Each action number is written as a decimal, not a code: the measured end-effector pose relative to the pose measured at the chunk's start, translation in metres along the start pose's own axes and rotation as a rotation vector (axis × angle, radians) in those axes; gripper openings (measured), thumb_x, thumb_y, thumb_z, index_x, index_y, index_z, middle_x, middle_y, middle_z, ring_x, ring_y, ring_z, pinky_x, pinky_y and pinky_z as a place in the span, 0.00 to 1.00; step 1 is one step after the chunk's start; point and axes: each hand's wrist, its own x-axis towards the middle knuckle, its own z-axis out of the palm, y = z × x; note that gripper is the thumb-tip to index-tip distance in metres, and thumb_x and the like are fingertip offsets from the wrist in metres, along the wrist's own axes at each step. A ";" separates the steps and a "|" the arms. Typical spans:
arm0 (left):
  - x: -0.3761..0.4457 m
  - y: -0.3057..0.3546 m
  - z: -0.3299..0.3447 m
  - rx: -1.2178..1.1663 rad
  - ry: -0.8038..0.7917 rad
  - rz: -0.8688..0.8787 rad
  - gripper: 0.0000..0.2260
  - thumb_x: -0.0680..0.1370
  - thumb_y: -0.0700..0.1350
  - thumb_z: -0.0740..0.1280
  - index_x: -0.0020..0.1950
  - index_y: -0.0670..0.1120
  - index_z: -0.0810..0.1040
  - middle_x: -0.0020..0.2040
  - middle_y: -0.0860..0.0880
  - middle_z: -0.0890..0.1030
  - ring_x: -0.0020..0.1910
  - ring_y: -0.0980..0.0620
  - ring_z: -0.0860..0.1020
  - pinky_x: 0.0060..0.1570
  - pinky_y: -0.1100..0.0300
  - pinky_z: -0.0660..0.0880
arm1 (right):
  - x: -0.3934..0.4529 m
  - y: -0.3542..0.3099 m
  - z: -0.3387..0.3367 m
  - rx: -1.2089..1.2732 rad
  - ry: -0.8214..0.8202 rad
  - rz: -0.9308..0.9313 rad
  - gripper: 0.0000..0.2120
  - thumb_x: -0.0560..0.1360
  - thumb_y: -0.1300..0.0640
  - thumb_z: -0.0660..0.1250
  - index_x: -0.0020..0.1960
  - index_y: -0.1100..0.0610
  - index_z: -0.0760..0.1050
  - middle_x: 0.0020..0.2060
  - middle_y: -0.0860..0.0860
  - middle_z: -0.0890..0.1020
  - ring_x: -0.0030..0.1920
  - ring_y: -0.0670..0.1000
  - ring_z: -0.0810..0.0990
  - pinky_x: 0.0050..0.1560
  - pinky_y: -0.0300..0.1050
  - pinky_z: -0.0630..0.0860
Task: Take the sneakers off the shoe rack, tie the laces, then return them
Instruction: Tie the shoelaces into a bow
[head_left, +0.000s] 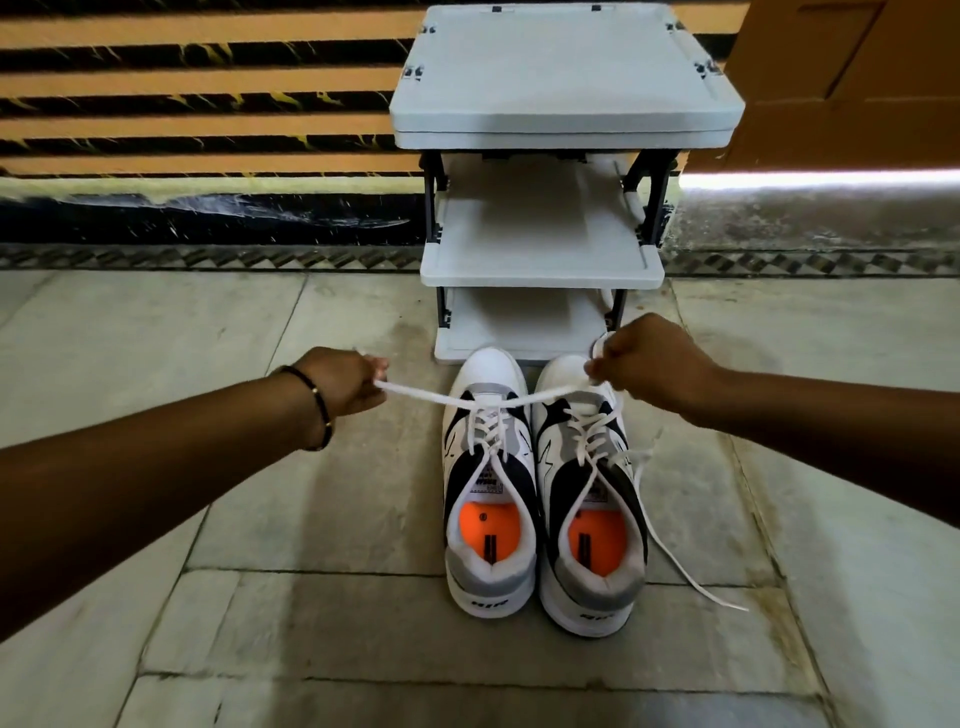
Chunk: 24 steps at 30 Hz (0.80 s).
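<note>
Two white, grey and navy sneakers stand side by side on the floor, heels toward me, orange insoles showing. The left sneaker (488, 483) has its white lace (426, 396) pulled taut sideways, crossed over its toe end. My left hand (345, 387) pinches one lace end out to the left. My right hand (649, 371) grips the other end above the toe of the right sneaker (589, 499). The right sneaker's lace (675, 561) hangs loose and trails over the floor to the right. The white shoe rack (540, 260) stands just behind the sneakers, its shelves bare.
The floor (311, 519) is pale stone tile. Behind the rack runs a wall with orange and black stripes (208, 104) and a dark base. An orange-brown door or panel (852, 78) is at the upper right.
</note>
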 end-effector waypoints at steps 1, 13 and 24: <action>0.005 -0.006 -0.005 0.101 0.012 -0.013 0.12 0.77 0.32 0.57 0.36 0.41 0.73 0.36 0.45 0.72 0.33 0.54 0.70 0.27 0.70 0.75 | -0.002 0.003 -0.004 -0.112 -0.037 0.008 0.13 0.71 0.54 0.70 0.34 0.62 0.81 0.26 0.53 0.76 0.30 0.51 0.74 0.29 0.40 0.66; 0.005 -0.047 0.030 1.062 -0.284 0.579 0.27 0.67 0.56 0.55 0.65 0.54 0.70 0.65 0.44 0.73 0.68 0.43 0.66 0.70 0.52 0.57 | -0.012 -0.020 0.041 -0.372 -0.173 -0.435 0.14 0.72 0.46 0.66 0.53 0.52 0.79 0.48 0.52 0.83 0.47 0.53 0.79 0.47 0.50 0.77; -0.009 -0.034 0.038 1.099 -0.294 0.948 0.17 0.73 0.42 0.55 0.55 0.47 0.79 0.46 0.42 0.84 0.46 0.40 0.80 0.50 0.48 0.76 | -0.008 -0.014 0.060 -0.207 -0.122 -0.504 0.08 0.76 0.57 0.63 0.52 0.53 0.79 0.40 0.54 0.84 0.37 0.51 0.77 0.39 0.46 0.74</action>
